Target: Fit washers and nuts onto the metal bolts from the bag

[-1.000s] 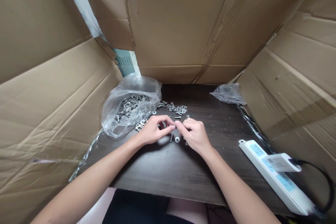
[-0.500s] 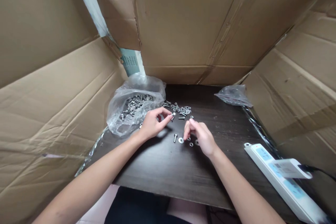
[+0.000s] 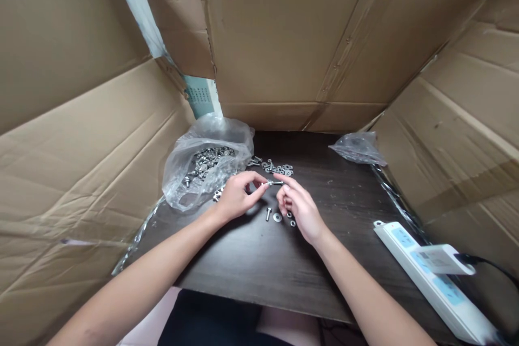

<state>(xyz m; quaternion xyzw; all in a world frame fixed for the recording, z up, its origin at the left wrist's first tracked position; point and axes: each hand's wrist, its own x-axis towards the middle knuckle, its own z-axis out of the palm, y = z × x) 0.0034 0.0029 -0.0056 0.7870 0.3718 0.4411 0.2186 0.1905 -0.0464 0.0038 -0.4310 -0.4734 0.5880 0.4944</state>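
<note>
Just about frame centre, left hand (image 3: pixel 240 194) pinches small metal fastener (image 3: pixel 270 183) between thumb and index, tips nearly together. Right hand (image 3: pixel 299 204) is right beside it, index stretched out; can't tell if it grips anything. Progress: held piece looks part-assembled, too small to confirm. Below it, loose bolt (image 3: pixel 268 214), washer (image 3: pixel 277 217) and two nuts (image 3: pixel 292 223) lie separate on dark table (image 3: pixel 227 265), not joined. Hardware pile (image 3: pixel 279 169) sits just above the hands, mostly loose by the look of it. Left of centre, open clear bag (image 3: pixel 174 184) with more metal parts. Right of centre, small plastic bag (image 3: pixel 357 147). Lower right, power strip (image 3: pixel 441 304) with adapter (image 3: pixel 440 258), well apart. Nothing blocks the hands; fingers hide part of the fastener
</note>
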